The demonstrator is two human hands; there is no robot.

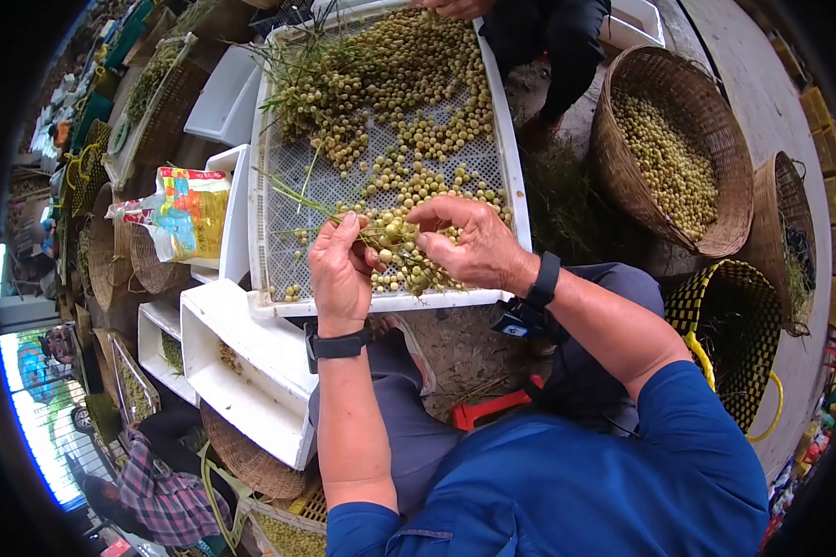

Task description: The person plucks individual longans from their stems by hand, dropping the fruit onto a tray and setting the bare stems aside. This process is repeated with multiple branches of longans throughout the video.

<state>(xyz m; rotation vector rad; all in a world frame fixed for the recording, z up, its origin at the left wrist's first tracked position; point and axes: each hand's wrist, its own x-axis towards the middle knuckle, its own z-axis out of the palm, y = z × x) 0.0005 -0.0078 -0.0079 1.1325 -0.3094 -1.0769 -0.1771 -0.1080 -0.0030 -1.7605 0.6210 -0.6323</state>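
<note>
Over the near end of a white perforated tray, both of my hands work at a sprig of small round yellow-green fruits on thin green stems. My left hand pinches the stems between thumb and fingers, their long ends sticking out to the left. From the right, my right hand reaches in with thumb and forefinger bent around the fruits of the sprig; its other fingers are curled. Loose fruits lie in the tray behind my hands, with a heap of stemmed bunches farther back.
Another person's hand is at the tray's far edge. At right stand a wicker basket of fruits and a black-yellow woven basket. White foam boxes and a printed plastic bag are at left. A person in plaid sits lower left.
</note>
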